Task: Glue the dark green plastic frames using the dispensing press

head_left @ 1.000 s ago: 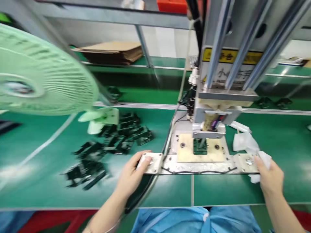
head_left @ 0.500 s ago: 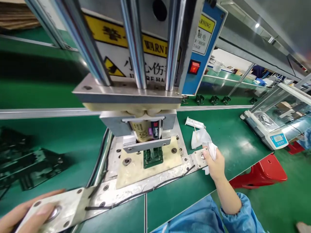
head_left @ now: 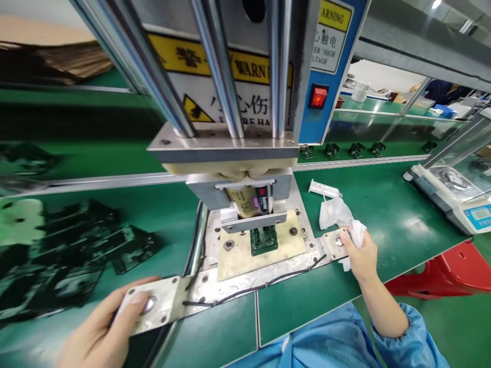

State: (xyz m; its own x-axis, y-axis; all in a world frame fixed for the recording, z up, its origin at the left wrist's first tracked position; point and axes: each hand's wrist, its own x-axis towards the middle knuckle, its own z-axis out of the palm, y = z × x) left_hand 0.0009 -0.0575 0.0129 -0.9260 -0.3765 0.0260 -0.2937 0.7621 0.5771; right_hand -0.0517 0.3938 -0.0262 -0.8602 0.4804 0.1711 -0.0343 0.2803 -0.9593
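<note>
My left hand (head_left: 109, 324) grips the left button plate (head_left: 163, 301) of a bench press, thumb by its round metal button and fingers behind. My right hand (head_left: 362, 255) is closed round the right button plate (head_left: 330, 246), thumb near the button, with a white tissue (head_left: 358, 234) tucked in the grip. Between the hands, a green circuit board (head_left: 270, 244) lies on the press's cream base plate (head_left: 238, 266). Just above it is the press head (head_left: 233, 156), with a taped metal block (head_left: 249, 202) below. Whether the head touches the board I cannot tell.
Dark green boards with parts (head_left: 99, 240) lie blurred at left. Beside the right plate are a crumpled tissue (head_left: 333, 213) and a white syringe-like tube (head_left: 325, 189). A scale (head_left: 452, 194) and red stool (head_left: 452, 268) stand at right; several small assemblies (head_left: 356, 149) line the back ledge.
The view has swung left, so the press and both hands appear farther right and more boards show at left. Both hands keep hold of the button plates; the press head looks unmoved.
</note>
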